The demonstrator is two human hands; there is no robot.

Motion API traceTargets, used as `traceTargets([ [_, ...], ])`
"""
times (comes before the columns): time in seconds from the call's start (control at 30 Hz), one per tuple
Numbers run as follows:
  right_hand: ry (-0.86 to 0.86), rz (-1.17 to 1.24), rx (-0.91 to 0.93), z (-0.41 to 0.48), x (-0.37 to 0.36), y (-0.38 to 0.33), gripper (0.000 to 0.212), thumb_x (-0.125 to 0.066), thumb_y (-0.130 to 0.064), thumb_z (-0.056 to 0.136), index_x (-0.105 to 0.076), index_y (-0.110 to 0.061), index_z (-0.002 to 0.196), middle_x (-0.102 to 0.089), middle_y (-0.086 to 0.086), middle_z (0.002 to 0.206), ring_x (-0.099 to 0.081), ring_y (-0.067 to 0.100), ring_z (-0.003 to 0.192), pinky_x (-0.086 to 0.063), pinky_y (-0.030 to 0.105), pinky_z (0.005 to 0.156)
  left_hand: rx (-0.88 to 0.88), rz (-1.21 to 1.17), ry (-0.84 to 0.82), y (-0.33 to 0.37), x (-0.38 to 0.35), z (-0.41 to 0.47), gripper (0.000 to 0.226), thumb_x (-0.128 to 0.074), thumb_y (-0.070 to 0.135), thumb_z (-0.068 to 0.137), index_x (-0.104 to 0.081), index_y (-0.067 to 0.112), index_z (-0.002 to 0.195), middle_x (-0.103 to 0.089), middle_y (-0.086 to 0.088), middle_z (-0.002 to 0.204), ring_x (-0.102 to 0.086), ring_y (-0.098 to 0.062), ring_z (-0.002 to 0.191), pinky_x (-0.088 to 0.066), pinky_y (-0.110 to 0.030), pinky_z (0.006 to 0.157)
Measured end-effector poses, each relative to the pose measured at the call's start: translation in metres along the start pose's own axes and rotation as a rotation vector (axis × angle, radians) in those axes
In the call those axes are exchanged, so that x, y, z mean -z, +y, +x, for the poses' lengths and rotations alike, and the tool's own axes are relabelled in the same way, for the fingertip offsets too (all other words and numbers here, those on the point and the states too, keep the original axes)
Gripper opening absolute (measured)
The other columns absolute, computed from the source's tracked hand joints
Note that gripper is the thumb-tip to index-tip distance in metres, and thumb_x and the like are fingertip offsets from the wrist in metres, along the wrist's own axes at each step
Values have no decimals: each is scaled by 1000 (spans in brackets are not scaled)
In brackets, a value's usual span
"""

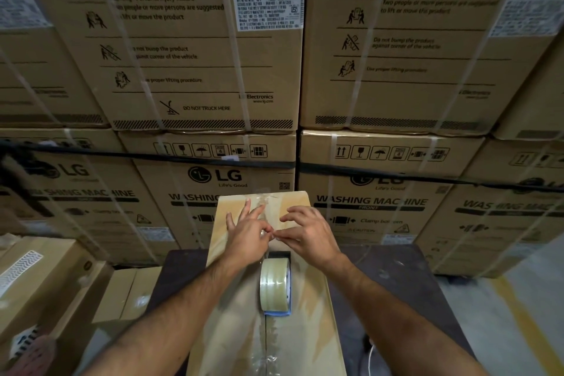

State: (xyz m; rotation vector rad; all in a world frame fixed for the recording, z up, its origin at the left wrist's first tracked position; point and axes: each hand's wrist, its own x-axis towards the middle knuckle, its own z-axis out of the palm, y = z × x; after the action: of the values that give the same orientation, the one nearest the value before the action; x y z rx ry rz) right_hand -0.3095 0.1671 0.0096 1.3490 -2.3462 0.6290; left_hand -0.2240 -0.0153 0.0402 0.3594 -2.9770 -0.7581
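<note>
A long brown cardboard box (308, 314) lies in front of me on a dark table (399, 278), its flaps meeting along a middle seam. A roll of clear packing tape (274, 284) stands on edge on the seam, and a strip of tape runs from it toward the box's far end. My left hand (248, 235) and my right hand (308, 233) meet just beyond the roll. Thumb and forefinger of each hand pinch the tape strip there. The other left fingers lie stretched along the seam.
A wall of stacked LG washing machine cartons (213, 70), bound with white straps, rises right behind the table. Smaller cardboard boxes (45, 278) stand at the lower left. A concrete floor with a yellow line (518, 314) shows at the lower right.
</note>
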Motion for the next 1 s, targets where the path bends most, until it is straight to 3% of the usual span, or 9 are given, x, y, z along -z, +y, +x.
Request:
traceTargets([
  [0.23, 35, -51, 78, -1, 3, 0, 17, -70, -42, 96, -84, -34, 95, -77, -2, 112, -65, 25, 119, -50, 42, 96, 14, -51, -51, -2, -3, 3, 29, -67, 30, 101, -62, 42, 75, -36, 7, 170, -5, -17, 164, 4, -64, 128],
  [0.4, 53, -112, 215, 1, 5, 7, 7, -76, -35, 96, -83, -32, 96, -76, 5, 114, -67, 29, 117, -51, 44, 95, 29, -86, -110, 1, 1, 7, 22, -66, 29, 101, -65, 38, 81, -34, 5, 171, -2, -17, 164, 6, -62, 128],
  [0.57, 49, -206, 349, 5, 6, 13, 12, -77, -29, 96, -80, -35, 106, -71, 8, 133, -60, 32, 133, -44, 52, 115, 8, -94, -143, 1, 3, 10, 22, -68, 28, 100, -65, 35, 80, -28, 5, 173, 6, -16, 164, 10, -59, 128],
  [0.7, 48, -244, 399, 6, 5, 14, 15, -71, -29, 101, -77, -36, 113, -68, 8, 139, -56, 32, 140, -38, 53, 122, -11, -107, -166, 2, 7, 13, 28, -68, 25, 100, -62, 34, 74, -26, 6, 174, 8, -13, 164, 12, -57, 129],
  [0.9, 98, -240, 409, 7, 3, 12, 18, -64, -28, 105, -77, -35, 115, -68, 8, 140, -58, 32, 138, -41, 53, 121, -7, -177, -230, -4, 15, 18, 30, -71, 19, 96, -64, 33, 71, -33, 4, 171, 2, -15, 164, 0, -57, 131],
  [1.0, 110, -230, 411, 7, 0, 12, 17, -66, -27, 104, -78, -35, 113, -68, 9, 139, -59, 32, 137, -42, 53, 119, 22, -316, -266, -10, 16, 19, 22, -74, 14, 94, -72, 28, 77, -36, 2, 170, 0, -15, 164, -4, -50, 133],
])
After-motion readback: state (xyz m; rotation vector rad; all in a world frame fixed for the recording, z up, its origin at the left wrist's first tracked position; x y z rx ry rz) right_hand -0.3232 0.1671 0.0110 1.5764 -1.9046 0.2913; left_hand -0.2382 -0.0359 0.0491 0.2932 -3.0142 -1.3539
